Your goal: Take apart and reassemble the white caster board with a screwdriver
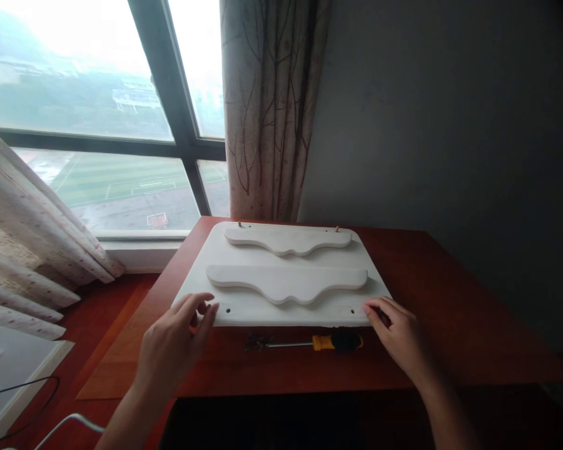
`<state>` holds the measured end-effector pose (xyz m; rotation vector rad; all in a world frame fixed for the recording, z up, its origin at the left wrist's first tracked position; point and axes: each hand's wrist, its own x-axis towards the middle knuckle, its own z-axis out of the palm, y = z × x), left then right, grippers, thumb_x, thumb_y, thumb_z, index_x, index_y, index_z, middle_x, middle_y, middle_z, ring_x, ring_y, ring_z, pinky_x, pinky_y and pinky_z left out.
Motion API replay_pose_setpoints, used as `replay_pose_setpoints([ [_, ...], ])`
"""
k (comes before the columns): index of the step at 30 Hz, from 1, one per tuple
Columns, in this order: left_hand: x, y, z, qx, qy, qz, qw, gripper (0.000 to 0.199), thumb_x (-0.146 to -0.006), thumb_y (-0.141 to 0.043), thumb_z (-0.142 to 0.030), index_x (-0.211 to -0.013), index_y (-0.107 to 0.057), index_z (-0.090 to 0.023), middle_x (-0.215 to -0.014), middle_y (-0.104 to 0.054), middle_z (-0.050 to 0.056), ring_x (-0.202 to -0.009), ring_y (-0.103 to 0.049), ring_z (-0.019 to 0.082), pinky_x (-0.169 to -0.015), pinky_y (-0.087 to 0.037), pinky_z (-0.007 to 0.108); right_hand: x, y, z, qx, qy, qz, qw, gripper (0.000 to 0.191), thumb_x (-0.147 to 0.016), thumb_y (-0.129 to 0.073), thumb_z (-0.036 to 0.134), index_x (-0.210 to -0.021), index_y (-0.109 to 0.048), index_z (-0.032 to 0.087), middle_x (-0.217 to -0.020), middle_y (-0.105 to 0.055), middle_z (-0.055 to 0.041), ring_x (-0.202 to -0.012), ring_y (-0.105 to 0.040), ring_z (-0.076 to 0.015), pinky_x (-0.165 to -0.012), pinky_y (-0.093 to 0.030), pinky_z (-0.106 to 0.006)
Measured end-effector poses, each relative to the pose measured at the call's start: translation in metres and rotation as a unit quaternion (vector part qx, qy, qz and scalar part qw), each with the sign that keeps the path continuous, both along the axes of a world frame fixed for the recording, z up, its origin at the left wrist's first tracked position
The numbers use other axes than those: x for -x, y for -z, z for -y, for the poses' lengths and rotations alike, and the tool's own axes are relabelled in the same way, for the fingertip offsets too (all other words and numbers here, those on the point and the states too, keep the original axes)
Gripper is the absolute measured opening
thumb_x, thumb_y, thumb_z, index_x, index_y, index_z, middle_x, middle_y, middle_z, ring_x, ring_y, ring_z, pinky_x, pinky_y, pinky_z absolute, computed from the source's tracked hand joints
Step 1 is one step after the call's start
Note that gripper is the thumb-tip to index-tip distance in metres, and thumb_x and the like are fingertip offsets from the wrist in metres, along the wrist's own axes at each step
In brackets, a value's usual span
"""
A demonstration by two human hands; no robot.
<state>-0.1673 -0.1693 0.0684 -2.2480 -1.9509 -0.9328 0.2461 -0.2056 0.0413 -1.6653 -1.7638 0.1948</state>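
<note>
A white board (192, 259) with rounded back corners lies flat on the table. Two white scalloped pieces rest across it: a nearer one (286, 280) and a farther one (288, 239). Small wooden dowels stand at its back edge, a left dowel (239, 224) and a right dowel (336, 229). Dark holes show along the front edge. My left hand (171, 334) is over the front left corner, thumb and bent fingers slightly apart, nothing visible between them. At the front right corner, beside a hole (352, 311), my right hand (398, 328) has its fingertips pinched together; what they hold is hidden.
A screwdriver (323, 342) with a yellow and black handle lies in front of the board, small dark hardware (258, 342) by its tip. The red-brown table (450, 312) stands near a window, a curtain (272, 112) and a grey wall. Cables (70, 420) hang at lower left.
</note>
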Motion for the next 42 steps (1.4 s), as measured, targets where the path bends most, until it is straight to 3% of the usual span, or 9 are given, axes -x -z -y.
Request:
replay_pose_setpoints([
  [4,0.018,-0.023,-0.032,0.001,0.032,0.009,0.999,0.032,-0.095,-0.051,-0.052,-0.107,-0.065,-0.026,-0.082,-0.068,-0.001,-0.057,-0.059,0.013,-0.058,-0.045,0.026,-0.015,-0.017,-0.016,-0.005,0.033,-0.031,0.999,0.03,-0.095,-0.057,0.048,-0.107,-0.071,0.024,-0.083,-0.072,-0.0053,-0.064,-0.064,-0.0189,-0.059,-0.053,-0.03],
  [9,0.018,-0.043,-0.095,-0.021,0.065,-0.073,0.995,0.034,-0.096,-0.046,-0.046,-0.105,-0.069,-0.023,-0.105,-0.071,0.006,-0.077,-0.066,0.02,-0.067,-0.048,0.03,-0.043,-0.029,-0.078,-0.061,0.004,0.015,0.998,0.03,-0.095,-0.055,0.046,-0.102,-0.071,0.022,-0.101,-0.072,-0.0092,-0.077,-0.066,-0.0208,-0.066,-0.055,-0.032],
  [12,0.008,-0.045,-0.128,-0.011,0.114,-0.131,0.985,0.038,-0.095,-0.049,-0.046,-0.117,-0.069,-0.021,-0.122,-0.067,0.012,-0.102,-0.065,0.03,-0.08,-0.052,0.039,-0.053,-0.027,-0.124,-0.081,-0.027,0.071,0.994,0.031,-0.092,-0.059,0.045,-0.108,-0.069,0.021,-0.113,-0.069,-0.0118,-0.078,-0.066,-0.0215,-0.071,-0.057,-0.037],
  [18,0.0,-0.035,-0.17,-0.006,0.169,-0.174,0.97,0.046,-0.092,-0.059,-0.046,-0.13,-0.064,-0.021,-0.133,-0.062,0.014,-0.118,-0.059,0.035,-0.093,-0.051,0.046,-0.053,-0.016,-0.182,-0.093,-0.095,0.189,0.973,0.031,-0.087,-0.066,0.036,-0.114,-0.068,0.021,-0.119,-0.066,-0.0119,-0.112,-0.062,-0.0304,-0.098,-0.051,-0.046],
  [23,0.006,-0.028,-0.187,0.002,0.193,-0.179,0.965,0.043,-0.09,-0.063,-0.044,-0.127,-0.065,-0.023,-0.129,-0.066,0.012,-0.118,-0.061,0.033,-0.097,-0.049,0.044,-0.05,-0.012,-0.196,-0.085,-0.12,0.226,0.963,0.034,-0.085,-0.07,0.034,-0.117,-0.069,0.022,-0.118,-0.068,-0.0113,-0.109,-0.063,-0.0303,-0.096,-0.052,-0.047],
  [30,0.013,-0.017,-0.193,0.004,0.199,-0.173,0.965,0.034,-0.09,-0.061,-0.045,-0.116,-0.069,-0.025,-0.126,-0.069,0.009,-0.113,-0.066,0.031,-0.092,-0.051,0.038,-0.051,-0.009,-0.195,-0.084,-0.11,0.257,0.956,0.032,-0.09,-0.066,0.033,-0.119,-0.069,0.021,-0.12,-0.069,-0.0132,-0.111,-0.065,-0.0316,-0.097,-0.051,-0.049],
  [36,0.014,-0.016,-0.198,0.004,0.171,-0.151,0.974,0.039,-0.088,-0.064,-0.047,-0.12,-0.069,-0.026,-0.121,-0.072,0.008,-0.1,-0.071,0.029,-0.082,-0.053,0.036,-0.05,-0.009,-0.196,-0.079,-0.112,0.264,0.955,0.034,-0.093,-0.061,0.032,-0.124,-0.066,0.019,-0.126,-0.068,-0.0143,-0.117,-0.064,-0.032,-0.103,-0.05,-0.049],
  [42,0.011,-0.015,-0.203,0.006,0.177,-0.161,0.971,0.033,-0.091,-0.059,-0.04,-0.121,-0.068,-0.029,-0.12,-0.073,0.007,-0.096,-0.072,0.029,-0.076,-0.052,0.034,-0.049,-0.009,-0.2,-0.087,-0.117,0.251,0.957,0.035,-0.097,-0.053,0.032,-0.129,-0.061,0.021,-0.123,-0.071,-0.0134,-0.112,-0.068,-0.0292,-0.095,-0.055,-0.046],
])
